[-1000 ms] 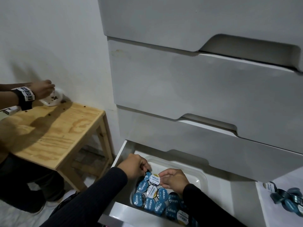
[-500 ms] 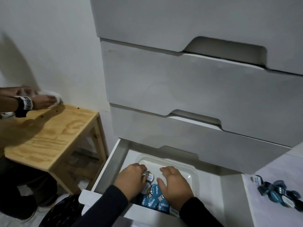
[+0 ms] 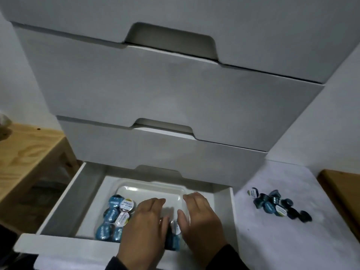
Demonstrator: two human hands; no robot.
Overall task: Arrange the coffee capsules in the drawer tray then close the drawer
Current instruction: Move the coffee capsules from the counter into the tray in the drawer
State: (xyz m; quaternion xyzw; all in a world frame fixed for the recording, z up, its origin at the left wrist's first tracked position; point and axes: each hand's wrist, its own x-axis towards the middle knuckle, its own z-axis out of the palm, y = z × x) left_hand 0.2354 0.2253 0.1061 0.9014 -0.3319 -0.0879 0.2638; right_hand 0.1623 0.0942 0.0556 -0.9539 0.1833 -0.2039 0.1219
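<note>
Head view: the fingers (image 3: 155, 203) of the left hand (image 3: 145, 228) and right hand (image 3: 200, 219) lie straight and loose, holding nothing, palms down over the blue and white foil-topped coffee capsules (image 3: 116, 217) in the clear plastic tray (image 3: 152, 190). That tray sits in the open white bottom drawer (image 3: 64, 199). More dark blue capsules (image 3: 276, 205) lie heaped on the white worktop (image 3: 282, 240), well apart. Sweeping sideways could tip the packed capsules over, or shove the light tray askew.
</note>
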